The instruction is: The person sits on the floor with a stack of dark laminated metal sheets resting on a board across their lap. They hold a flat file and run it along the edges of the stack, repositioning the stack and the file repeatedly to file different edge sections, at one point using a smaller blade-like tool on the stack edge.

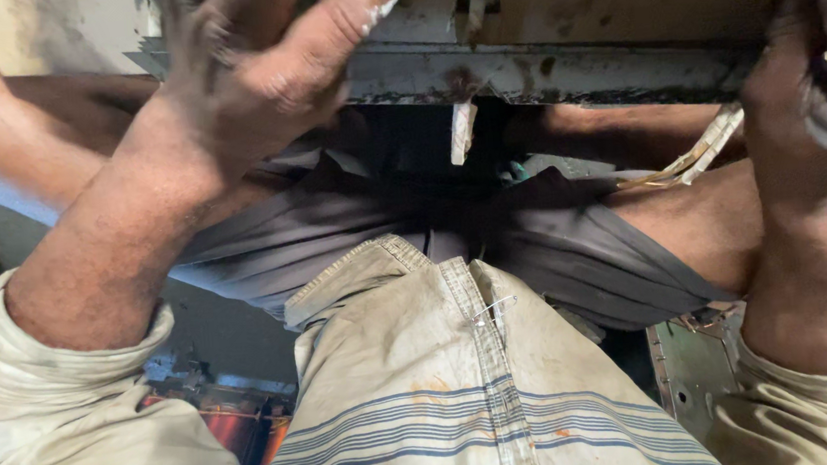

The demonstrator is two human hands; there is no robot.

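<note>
The left hand (250, 67) presses open fingers flat against the dirty metal bar (559, 70), the right hand (818, 67) curls tight round its end, so both should hold steady.

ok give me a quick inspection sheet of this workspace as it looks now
surface: dirty metal rail with a worn pale panel above it
job's things: torn tape strip hanging from the rail; frayed strip by the right hand
clutter: metal plate low right; red object low left
hands: left hand grimy, fingers spread, at the rail; right hand closed at the rail's right end, hold unclear
cables: nothing seen
surroundings: grey shorts, striped shirt
</note>
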